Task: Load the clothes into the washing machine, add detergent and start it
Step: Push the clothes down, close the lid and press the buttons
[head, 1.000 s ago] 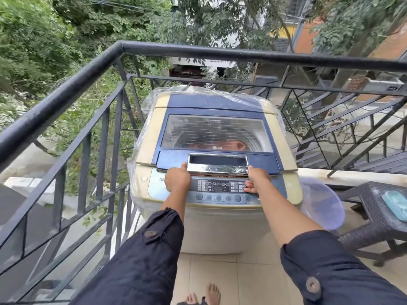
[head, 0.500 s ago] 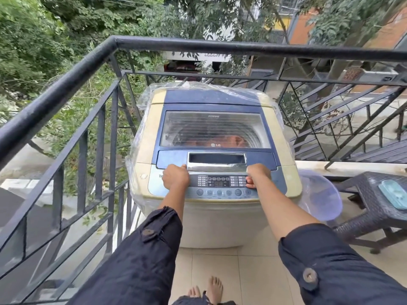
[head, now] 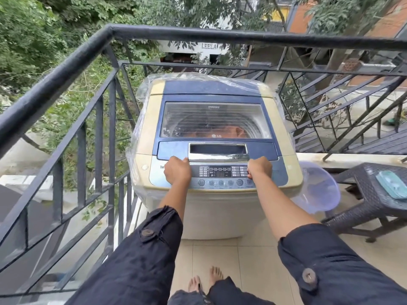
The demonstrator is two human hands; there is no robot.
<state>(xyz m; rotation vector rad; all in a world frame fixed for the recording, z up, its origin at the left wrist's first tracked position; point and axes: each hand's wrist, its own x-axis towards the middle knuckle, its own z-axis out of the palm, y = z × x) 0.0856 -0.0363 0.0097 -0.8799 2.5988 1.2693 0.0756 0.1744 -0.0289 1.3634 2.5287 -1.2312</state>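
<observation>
**Grip.** Left hand (head: 177, 171) and right hand (head: 259, 168) both curled, knuckles up, on the front of the washing machine (head: 220, 208). One at either end of the chrome handle (head: 218, 156), on the seam where lid meets control panel. Fingertips tucked under, so impossible to tell whether hooked on the lid's front lip or merely resting closed against it.

**Railing** (head: 66, 69). Black metal, round the balcony corner, close behind and to the left of the machine.

**Washing machine.** Top-loader, cream and blue, standing on the tiled floor in that corner.

**Plastic cover** (head: 136, 137). Clear sheet, pushed back off the top and bunched round the sides and rear.

**Wicker table** (head: 365, 194). Dark, to the right, apart from the machine, with a flat teal object (head: 391, 183) on top.

**Basin** (head: 317, 192). Translucent, tipped on edge between machine and table.

**Lid** (head: 174, 149). Down and flush with the top.

**Clothes** (head: 233, 130). Orange and dark fabric inside the drum, seen through the lid's window.

**Control panel** (head: 220, 182). Small display with a row of round buttons below, between and just beneath the two hands.

**Detergent.** None in view.

**Step in hand, as judged.** Loading apparently complete, with lid handling under way at the front edge.

**To do it well.**
- Keep effort equal at both ends of the handle, to avoid twisting the lid on its hinge.
- Keep wrists and knuckles off the button row.
- Hold loose plastic clear of the seam.
- Confirm detergent is inside before going on.
- Then press power and start with a single fingertip, not a fist.
</observation>
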